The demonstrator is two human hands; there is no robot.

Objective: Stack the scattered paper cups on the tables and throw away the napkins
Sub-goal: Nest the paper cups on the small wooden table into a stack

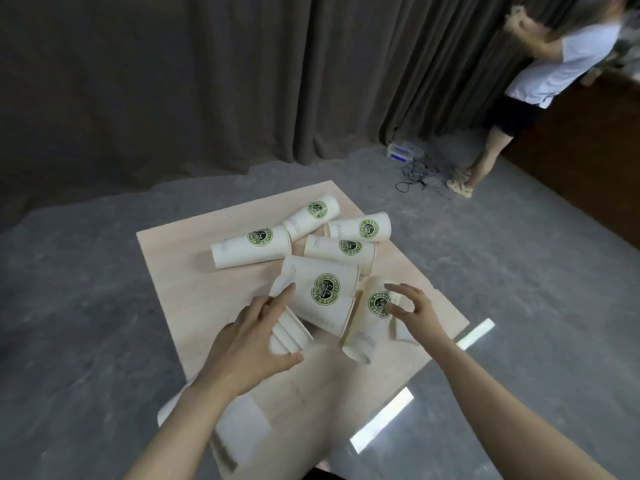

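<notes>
Cups lie scattered on their sides across a pale wooden table (180,271), most not yet gathered; four rest at the far side, among them one long cup (251,249) at far left. White napkins (242,424) sit at the near edge, not yet thrown away. Near centre, the left hand (249,344) grips a short nested stack of cups (289,332), while the right hand (412,311), fingers spread wide and holding nothing, hovers over a lone cup (370,318) just beside it

Wooden table (180,271) bearing paper cups (251,245), napkins (242,424).
</notes>
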